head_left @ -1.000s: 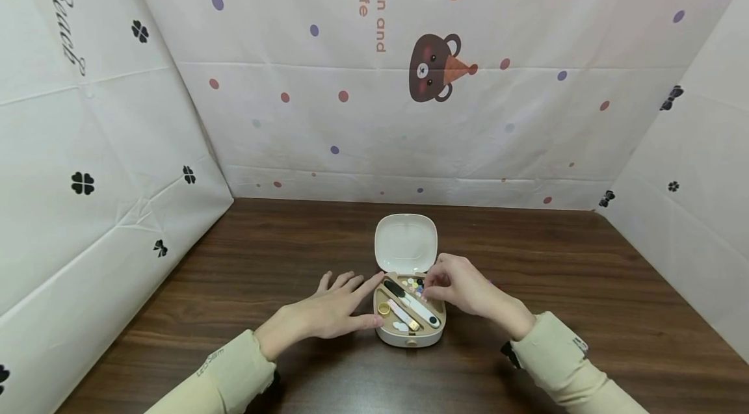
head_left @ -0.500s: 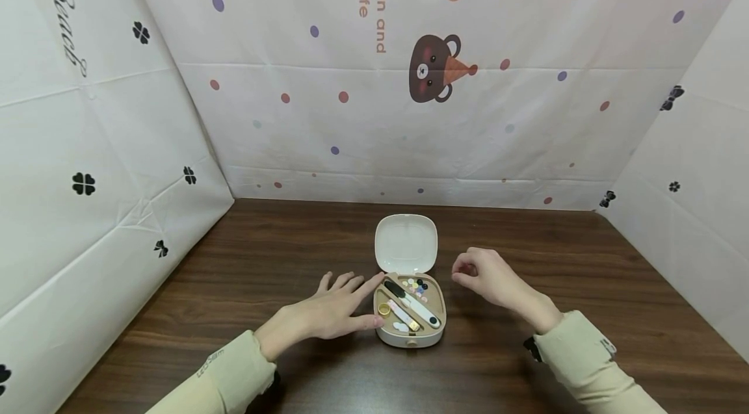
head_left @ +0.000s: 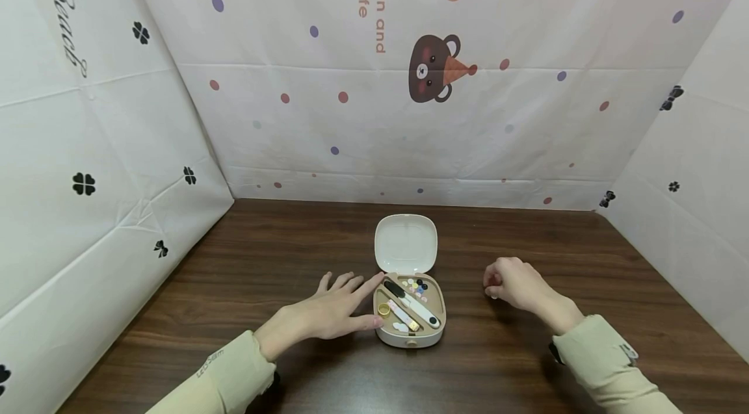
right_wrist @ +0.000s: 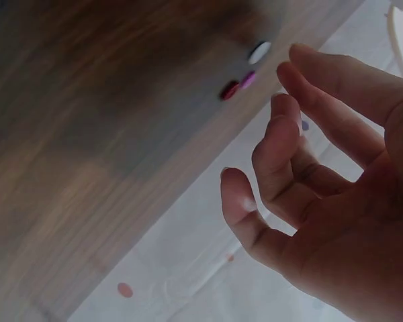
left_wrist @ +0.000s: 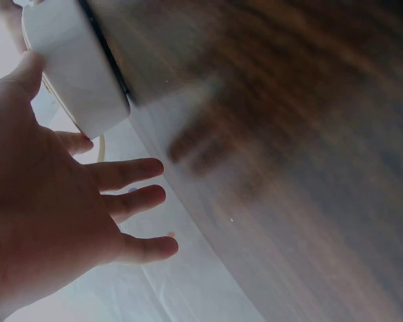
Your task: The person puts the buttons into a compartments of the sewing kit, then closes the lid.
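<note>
A white sewing box (head_left: pixel 410 340) stands with its lid (head_left: pixel 406 244) tipped back. One compartment holds several small buttons (head_left: pixel 417 285). Beside them lie a slim black-and-white tool (head_left: pixel 411 304), a pink-and-gold piece (head_left: pixel 404 315) and a gold ring (head_left: pixel 383 309). My left hand (head_left: pixel 328 313) is spread, its index finger and thumb touching the box's left side. My right hand (head_left: pixel 515 283) hovers low over the table to the right, fingers loosely bent. In the right wrist view a white button (right_wrist: pixel 259 52) lies just off its fingertips, near a purple button (right_wrist: pixel 248 79) and a dark red button (right_wrist: pixel 230 90).
The brown wooden table (head_left: pixel 292 238) reaches to a printed cloth backdrop (head_left: pixel 281 134) behind. More white cloth (head_left: pixel 117 160) closes off the left side, and another sheet stands at the right. A small white cloud-like piece (head_left: pixel 400 327) sits in the box's front.
From over the button compartment my right hand has moved right, across the table beside the box. The left hand and the box have stayed in place.
</note>
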`<move>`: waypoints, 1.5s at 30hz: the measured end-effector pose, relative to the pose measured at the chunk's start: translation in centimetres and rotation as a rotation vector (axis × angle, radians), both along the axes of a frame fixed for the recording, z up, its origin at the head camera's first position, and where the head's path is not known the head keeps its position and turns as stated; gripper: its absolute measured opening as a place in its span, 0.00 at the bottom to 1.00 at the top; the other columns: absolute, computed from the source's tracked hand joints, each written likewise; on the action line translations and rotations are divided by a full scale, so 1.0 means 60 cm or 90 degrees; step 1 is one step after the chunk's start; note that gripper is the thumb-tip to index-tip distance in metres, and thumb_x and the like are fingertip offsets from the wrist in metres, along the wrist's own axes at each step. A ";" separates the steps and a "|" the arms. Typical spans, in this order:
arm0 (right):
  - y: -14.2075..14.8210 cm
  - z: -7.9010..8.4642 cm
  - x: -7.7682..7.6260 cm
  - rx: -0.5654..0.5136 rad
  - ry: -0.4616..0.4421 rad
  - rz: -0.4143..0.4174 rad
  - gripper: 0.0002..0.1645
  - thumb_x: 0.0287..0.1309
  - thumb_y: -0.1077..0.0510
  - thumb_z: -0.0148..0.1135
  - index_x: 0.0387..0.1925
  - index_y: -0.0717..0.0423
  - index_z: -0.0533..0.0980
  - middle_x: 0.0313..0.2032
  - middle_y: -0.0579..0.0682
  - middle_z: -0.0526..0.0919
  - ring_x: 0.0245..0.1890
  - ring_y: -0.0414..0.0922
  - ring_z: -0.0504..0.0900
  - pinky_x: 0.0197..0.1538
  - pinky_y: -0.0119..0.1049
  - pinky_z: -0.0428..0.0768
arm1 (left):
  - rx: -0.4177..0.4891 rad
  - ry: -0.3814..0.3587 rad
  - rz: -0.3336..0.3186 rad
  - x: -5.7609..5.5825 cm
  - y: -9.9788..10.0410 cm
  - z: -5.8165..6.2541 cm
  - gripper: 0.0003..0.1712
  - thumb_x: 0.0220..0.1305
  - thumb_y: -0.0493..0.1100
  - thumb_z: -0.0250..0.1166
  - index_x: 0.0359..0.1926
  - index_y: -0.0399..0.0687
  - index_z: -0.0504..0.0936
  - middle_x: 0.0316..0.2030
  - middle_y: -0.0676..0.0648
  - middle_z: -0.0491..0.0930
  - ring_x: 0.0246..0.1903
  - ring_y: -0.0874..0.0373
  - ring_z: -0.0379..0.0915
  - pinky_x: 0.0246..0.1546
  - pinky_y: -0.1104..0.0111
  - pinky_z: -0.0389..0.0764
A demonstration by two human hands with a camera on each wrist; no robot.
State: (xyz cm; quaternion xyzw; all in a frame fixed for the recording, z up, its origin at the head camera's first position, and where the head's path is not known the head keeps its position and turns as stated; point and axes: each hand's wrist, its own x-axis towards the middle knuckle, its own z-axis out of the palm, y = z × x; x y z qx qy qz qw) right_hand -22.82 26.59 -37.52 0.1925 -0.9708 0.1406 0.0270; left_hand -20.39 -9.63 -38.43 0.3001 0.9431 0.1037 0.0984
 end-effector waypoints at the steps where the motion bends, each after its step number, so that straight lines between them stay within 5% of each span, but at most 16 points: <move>1: 0.003 -0.001 0.001 0.003 -0.006 -0.002 0.07 0.50 0.62 0.70 0.23 0.48 0.80 0.22 0.41 0.77 0.23 0.36 0.71 0.28 0.35 0.69 | 0.000 0.000 0.000 0.000 0.000 0.000 0.48 0.62 0.78 0.42 0.76 0.67 0.42 0.71 0.41 0.61 0.73 0.41 0.48 0.67 0.35 0.45; 7: 0.011 -0.002 0.004 0.003 -0.028 -0.009 0.05 0.49 0.62 0.71 0.25 0.49 0.82 0.26 0.42 0.80 0.26 0.36 0.74 0.30 0.37 0.72 | 0.001 0.002 -0.001 0.001 0.000 0.001 0.48 0.62 0.77 0.42 0.77 0.67 0.42 0.71 0.40 0.61 0.73 0.41 0.49 0.67 0.35 0.45; 20: 0.015 -0.008 0.002 0.014 0.014 0.007 0.11 0.45 0.64 0.71 0.19 0.47 0.78 0.18 0.38 0.75 0.21 0.34 0.69 0.27 0.34 0.68 | 0.006 0.003 0.001 0.000 -0.001 -0.001 0.47 0.63 0.77 0.43 0.76 0.67 0.41 0.71 0.41 0.61 0.73 0.42 0.49 0.68 0.35 0.45; 45: -0.027 0.007 -0.012 -0.130 0.035 0.068 0.09 0.46 0.62 0.72 0.19 0.47 0.81 0.19 0.39 0.73 0.20 0.29 0.65 0.26 0.27 0.66 | 0.005 -0.003 0.003 0.001 -0.001 0.002 0.48 0.62 0.77 0.43 0.76 0.67 0.42 0.71 0.41 0.60 0.73 0.42 0.48 0.68 0.35 0.44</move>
